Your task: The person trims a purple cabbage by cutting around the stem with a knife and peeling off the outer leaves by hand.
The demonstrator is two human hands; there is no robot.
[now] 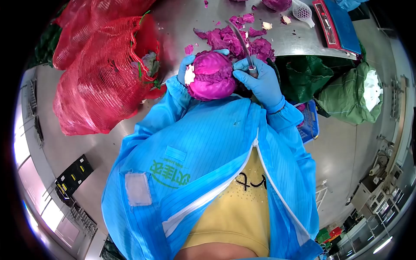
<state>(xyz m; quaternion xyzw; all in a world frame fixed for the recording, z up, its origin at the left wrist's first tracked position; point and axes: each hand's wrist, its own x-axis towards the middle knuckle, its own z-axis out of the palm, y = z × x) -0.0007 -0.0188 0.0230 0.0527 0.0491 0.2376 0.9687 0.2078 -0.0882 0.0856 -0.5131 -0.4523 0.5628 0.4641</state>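
Note:
A purple cabbage is held close to my chest at the table's near edge, its pale cut stem facing left. My left hand, in a blue glove, is wrapped round its left side, with some fingers hidden behind it. In my gloved right hand is a knife, gripped by the handle with its curved blade pointing up and away. The right thumb lies against or very near the cabbage's right side. Loose purple cabbage leaves lie heaped on the table just beyond.
Red mesh sacks bulge at the left of the metal table. Far right on it are a blue-and-red scale and a white foam net. Below stand green sacks and a blue basket.

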